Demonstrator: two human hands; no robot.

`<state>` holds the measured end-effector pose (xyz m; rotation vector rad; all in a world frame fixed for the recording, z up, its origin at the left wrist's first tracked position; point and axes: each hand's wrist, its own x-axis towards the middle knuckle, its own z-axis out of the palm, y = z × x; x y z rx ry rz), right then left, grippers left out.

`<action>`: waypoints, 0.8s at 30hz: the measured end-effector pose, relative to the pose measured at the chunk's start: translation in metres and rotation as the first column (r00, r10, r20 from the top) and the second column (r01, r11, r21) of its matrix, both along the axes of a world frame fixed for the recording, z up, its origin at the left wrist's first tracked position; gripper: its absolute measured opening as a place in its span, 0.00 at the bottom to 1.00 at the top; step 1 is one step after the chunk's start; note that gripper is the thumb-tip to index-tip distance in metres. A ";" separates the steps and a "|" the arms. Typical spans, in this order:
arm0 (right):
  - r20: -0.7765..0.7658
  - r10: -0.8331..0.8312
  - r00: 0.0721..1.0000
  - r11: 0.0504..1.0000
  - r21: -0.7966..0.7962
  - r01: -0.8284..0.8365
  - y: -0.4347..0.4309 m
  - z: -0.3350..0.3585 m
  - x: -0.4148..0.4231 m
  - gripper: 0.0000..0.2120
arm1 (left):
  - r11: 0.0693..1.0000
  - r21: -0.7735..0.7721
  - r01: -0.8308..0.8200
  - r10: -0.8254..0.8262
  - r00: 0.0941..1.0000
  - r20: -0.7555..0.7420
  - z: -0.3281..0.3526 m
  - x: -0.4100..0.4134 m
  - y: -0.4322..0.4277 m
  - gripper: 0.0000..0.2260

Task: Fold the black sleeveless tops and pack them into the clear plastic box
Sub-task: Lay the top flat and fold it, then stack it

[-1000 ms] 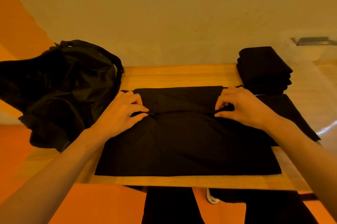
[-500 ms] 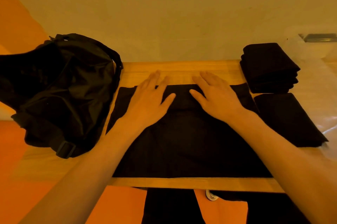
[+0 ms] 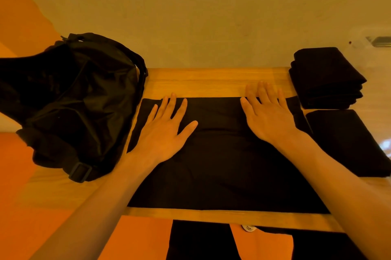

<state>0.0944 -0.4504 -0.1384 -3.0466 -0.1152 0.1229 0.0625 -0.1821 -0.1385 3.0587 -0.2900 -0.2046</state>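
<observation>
Wooden table point(image 3: 211, 79); left hand point(image 3: 163, 130), right hand point(image 3: 268, 120) spread flat on black top point(image 3: 222, 164); limp, likely best pinched at corners.

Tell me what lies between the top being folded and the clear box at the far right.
The left hand and right hand lie flat on the black top, nothing between. Rightward, a stack of folded tops and a single folded top sit between it and the clear box, only faintly visible.

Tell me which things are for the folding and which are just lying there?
For the job: flat black fabric top under left hand and right hand; stack of folded black tops; single folded black top.
Just lying: crumpled black shoulder bag.
</observation>
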 end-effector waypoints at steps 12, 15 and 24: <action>0.014 0.015 1.000 1.000 0.006 -0.015 0.015 -0.014 -0.005 0.32 | 0.997 0.055 -0.047 0.042 0.996 0.083 -0.014 0.012 -0.001 0.34; 0.003 0.028 1.000 0.999 0.015 -0.028 0.017 -0.010 -0.006 0.33 | 0.997 0.057 -0.044 0.040 0.997 0.064 -0.012 0.014 -0.002 0.35; 0.075 -0.126 0.989 0.992 0.004 0.126 -0.023 -0.011 -0.062 0.37 | 0.999 -0.028 -0.045 0.048 0.988 0.150 -0.011 -0.015 -0.048 0.37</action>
